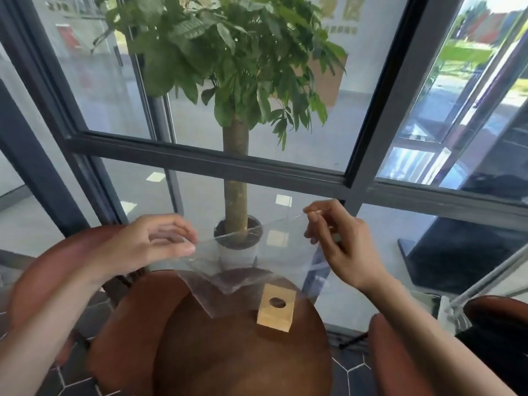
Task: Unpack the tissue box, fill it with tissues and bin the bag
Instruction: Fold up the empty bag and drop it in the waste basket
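A small wooden tissue box (275, 307) with a round hole in its top stands on the round brown table (243, 352), right of centre. Above the table's far edge I hold a clear plastic bag (245, 258) stretched between both hands. My left hand (160, 241) pinches the bag's left top edge. My right hand (334, 238) pinches its right top corner, a little higher. The bag's lower part hangs down and touches the table just left of the box. No tissues are in view.
A potted tree in a white pot (237, 244) stands on the floor just beyond the table, against dark-framed glass walls. Brown chairs sit at the left (57, 270) and at the right (400, 361). A dark stand base (457, 252) lies at the right.
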